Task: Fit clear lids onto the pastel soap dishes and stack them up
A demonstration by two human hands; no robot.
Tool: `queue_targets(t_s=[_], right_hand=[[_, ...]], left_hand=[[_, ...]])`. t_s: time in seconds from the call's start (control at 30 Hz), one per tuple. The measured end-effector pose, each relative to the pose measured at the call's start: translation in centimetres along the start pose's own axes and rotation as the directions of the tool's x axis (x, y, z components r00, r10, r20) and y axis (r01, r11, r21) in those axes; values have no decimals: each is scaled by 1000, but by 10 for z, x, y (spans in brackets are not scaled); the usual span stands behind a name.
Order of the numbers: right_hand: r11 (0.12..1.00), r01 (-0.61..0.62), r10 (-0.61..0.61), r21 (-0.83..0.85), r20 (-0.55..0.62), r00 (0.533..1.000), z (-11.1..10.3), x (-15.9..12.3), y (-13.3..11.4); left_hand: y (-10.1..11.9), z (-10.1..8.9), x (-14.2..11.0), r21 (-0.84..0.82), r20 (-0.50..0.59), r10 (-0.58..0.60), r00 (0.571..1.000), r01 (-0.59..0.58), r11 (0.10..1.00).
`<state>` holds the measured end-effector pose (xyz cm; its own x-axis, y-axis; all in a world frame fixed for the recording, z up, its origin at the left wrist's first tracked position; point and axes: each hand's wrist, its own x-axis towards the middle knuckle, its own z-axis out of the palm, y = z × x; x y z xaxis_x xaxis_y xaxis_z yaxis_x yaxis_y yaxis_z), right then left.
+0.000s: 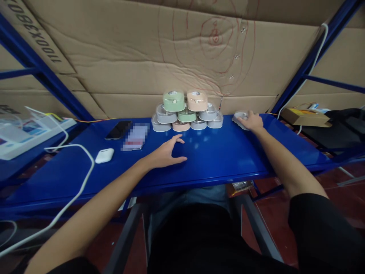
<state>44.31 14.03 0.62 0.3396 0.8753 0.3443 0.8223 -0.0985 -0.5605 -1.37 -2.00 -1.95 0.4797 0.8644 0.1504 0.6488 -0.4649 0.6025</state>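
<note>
My right hand [252, 121] reaches out to the far right of the table, its fingers around a small grey plastic case [238, 118] that rests on the tabletop. Much of that case is hidden under the hand. Over the middle of the table, my left hand [167, 153] is open and holds nothing, thumb and fingers apart. Just beyond it, several rounded cases with clear tops stand piled in three tiers. A green case [173, 103] and a peach case [197, 102] form the top tier; grey cases [215, 121], with another green and another peach one, lie below.
On the left of the blue table [211, 160] lie a dark phone [118, 130], a second phone [136, 137] with a blurred screen and a white earbud case [104, 155]. A white cable [90, 167] loops nearby. Cardboard [122, 49] walls the back between blue posts.
</note>
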Motion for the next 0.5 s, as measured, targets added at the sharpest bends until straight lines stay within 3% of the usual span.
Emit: queue_targets(t_s=[0.2, 0.5], right_hand=[[998, -37, 36, 57, 21, 999, 37, -3, -28], [991, 111, -118, 71, 94, 989, 47, -4, -19]], left_hand=[[2, -2, -1, 8, 30, -16, 999, 16, 1000], [4, -2, 0, 8, 24, -2, 1000, 2, 1000]])
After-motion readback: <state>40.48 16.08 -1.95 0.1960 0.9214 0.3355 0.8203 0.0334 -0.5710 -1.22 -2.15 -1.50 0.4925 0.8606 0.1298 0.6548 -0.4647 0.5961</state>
